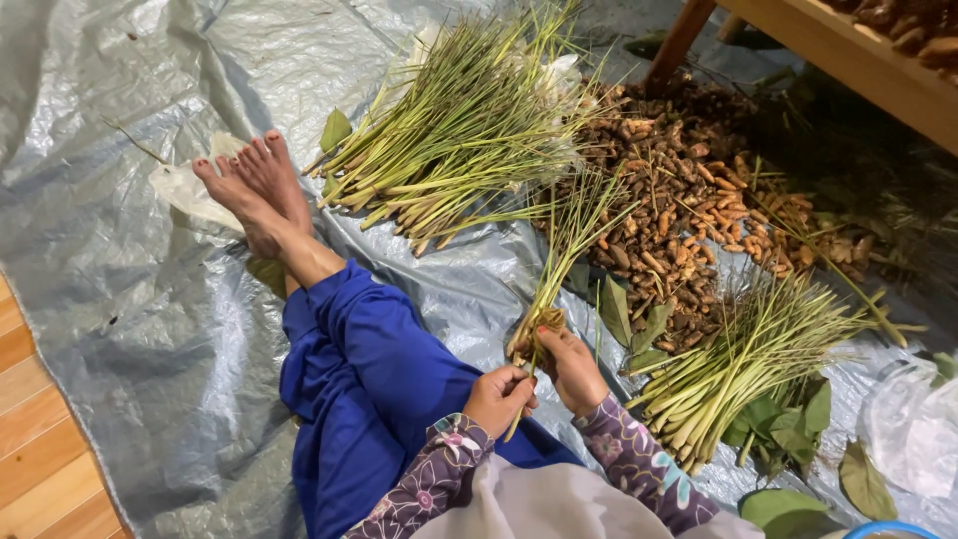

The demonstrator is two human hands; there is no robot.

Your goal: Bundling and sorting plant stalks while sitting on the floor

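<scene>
Hands first, in the head view: the right hand [577, 367] is closed round the thick pale base of a small bundle of long green lemongrass stalks [566, 262], and the left hand [499, 396] is pinched shut on a thin yellowish strip [518, 411] that runs from the bundle's base down past the fingers. The bundle sits just above the person's lap, over the blue trousers [359, 389], its tips fanning up and away toward the heaps.

Such stalks look light and springy, stiff at the butt and whippy at the tip. They should slide against one another, so the firm butt end is likely the best place to hold them; the leafy tips would probably bend or snap if squeezed.

Around the hands lies a crinkled silver-grey plastic tarp [150, 299] spread over a wooden plank floor [40, 449]. A large loose heap of green lemongrass [459, 130] lies beyond the bare feet [249, 190], and a second, smaller heap of cut stalks [738, 369] lies just right of the right hand, on broad green leaves [788, 424]. Between the two heaps spreads a pile of small brown and orange knobbly roots [689, 210]. A wooden table leg and edge [838, 55] stand at the top right. Nothing blocks the hands, though the smaller heap lies close to the right elbow.
</scene>
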